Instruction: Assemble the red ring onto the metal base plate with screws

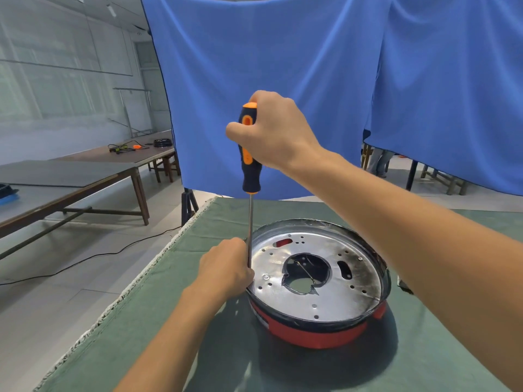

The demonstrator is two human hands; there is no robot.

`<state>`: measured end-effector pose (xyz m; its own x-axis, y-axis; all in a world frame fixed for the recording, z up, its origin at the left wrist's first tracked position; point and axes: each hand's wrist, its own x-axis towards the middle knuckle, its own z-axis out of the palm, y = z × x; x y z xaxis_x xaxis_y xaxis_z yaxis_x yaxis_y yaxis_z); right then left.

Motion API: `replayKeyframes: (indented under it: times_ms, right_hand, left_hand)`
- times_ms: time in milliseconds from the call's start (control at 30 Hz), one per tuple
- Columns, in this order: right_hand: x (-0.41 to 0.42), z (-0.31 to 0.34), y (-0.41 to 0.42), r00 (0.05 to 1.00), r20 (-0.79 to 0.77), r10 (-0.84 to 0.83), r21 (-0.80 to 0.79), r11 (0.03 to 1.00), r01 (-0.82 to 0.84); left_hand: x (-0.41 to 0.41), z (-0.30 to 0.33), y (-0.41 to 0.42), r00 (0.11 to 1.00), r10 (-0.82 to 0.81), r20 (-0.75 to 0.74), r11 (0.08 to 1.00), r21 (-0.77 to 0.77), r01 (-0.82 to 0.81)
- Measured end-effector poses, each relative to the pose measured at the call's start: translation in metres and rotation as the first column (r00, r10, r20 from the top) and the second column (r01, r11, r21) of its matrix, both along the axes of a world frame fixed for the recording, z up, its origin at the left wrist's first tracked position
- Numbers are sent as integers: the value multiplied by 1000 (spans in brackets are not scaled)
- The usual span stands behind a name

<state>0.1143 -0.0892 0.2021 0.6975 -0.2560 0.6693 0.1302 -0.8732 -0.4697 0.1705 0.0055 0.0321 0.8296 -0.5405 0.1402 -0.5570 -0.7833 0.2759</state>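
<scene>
A round metal base plate with a dark rim lies on top of the red ring on the green cloth. The plate has a large centre hole and several small holes; one screw sits in it near the left edge. My right hand grips the black-and-orange handle of a long screwdriver, held upright. Its shaft runs down to the plate's left edge, where my left hand curls around the lower shaft. The tip is hidden behind my left hand.
The green cloth-covered table ends at a frayed left edge. A blue curtain hangs behind it. Wooden tables stand at the left with cables and small items on the far one. A black cable lies across the floor.
</scene>
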Motion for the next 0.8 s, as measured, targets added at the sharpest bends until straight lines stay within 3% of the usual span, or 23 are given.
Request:
replayKeyframes:
  times_ms: [200, 367, 500, 633, 800]
  right_hand:
    - [-5, -18, -12, 976, 199, -85, 97, 993, 66]
    - [-8, -28, -23, 948, 258, -187, 199, 970, 137]
    - [-11, -5, -31, 884, 410, -225, 287, 952, 109]
    - [-20, 1, -44, 886, 385, -259, 237, 955, 176]
    - [-38, -34, -52, 871, 431, -235, 359, 930, 73]
  left_hand:
    - [-5, 0, -3, 998, -2, 56, 998, 55, -1]
    - [-9, 0, -4, 997, -14, 80, 997, 76, 7]
    - [-11, 0, -3, 995, 6, 103, 999, 47, -11]
    - [-10, -3, 0, 999, 13, 53, 1000, -24, -11]
    - [-12, -2, 1, 997, 63, 33, 996, -60, -61]
